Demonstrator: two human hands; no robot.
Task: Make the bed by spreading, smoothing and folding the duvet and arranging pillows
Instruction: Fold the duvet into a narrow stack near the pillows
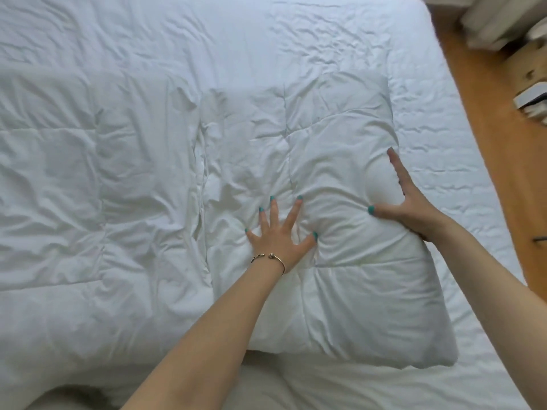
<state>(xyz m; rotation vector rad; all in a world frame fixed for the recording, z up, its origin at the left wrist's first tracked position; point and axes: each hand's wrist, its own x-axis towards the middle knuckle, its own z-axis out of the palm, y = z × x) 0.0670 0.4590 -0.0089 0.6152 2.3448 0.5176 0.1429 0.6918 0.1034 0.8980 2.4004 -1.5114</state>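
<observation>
Pressing down on a folded white duvet [325, 232] that fills the middle and lower right of the frame, both hands are flat and spread rather than gripping anything. The left hand [278, 232] sits palm-down near the centre with its fingers fanned apart, sinking into the padding so the fabric bunches up around the thumb. The right hand [405, 202] is set against the duvet's right edge, thumb dug into the top and the long fingers stretched up along the side; honestly I can't tell how far those fingers wrap under, since the puffy edge hides part of the palm. There's a thin bracelet [270, 258] on the left wrist. Everything is white on white, so where the folded duvet ends and the rest of the bedding to the left begins is hard to make out, just a soft crease line running down the middle. The fitted sheet [444, 143] shows wrinkled to the right and along the top. A strip of wooden floor [503, 149] runs down the right side, with some blurry stuff in the upper right corner that's cut off and too smeared to name. Both forearms run out of the bottom edge.
</observation>
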